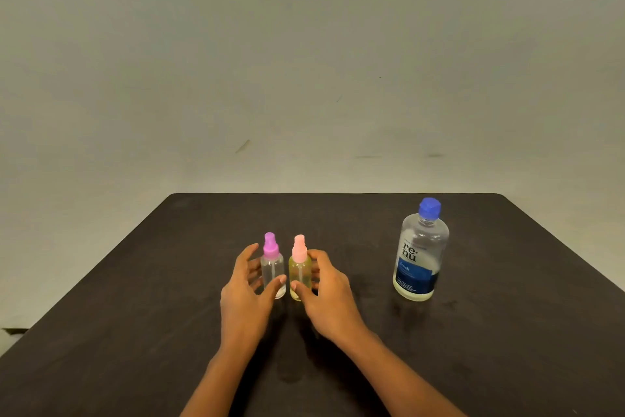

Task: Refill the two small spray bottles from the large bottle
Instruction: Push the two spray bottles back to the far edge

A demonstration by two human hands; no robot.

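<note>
One dark table (135, 281) before scuffed pale wall (304, 61); large bottle (421, 254) upright.

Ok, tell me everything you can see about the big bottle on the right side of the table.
The big bottle is clear plastic, by its look, with a blue cap closed on top and a label reading "re-nu" above a dark blue band. It stands upright on the dark table, on the right side. Its contents look clear; the level is hard to tell. Only the table touches it; the left hand and right hand are well away from it.
</note>
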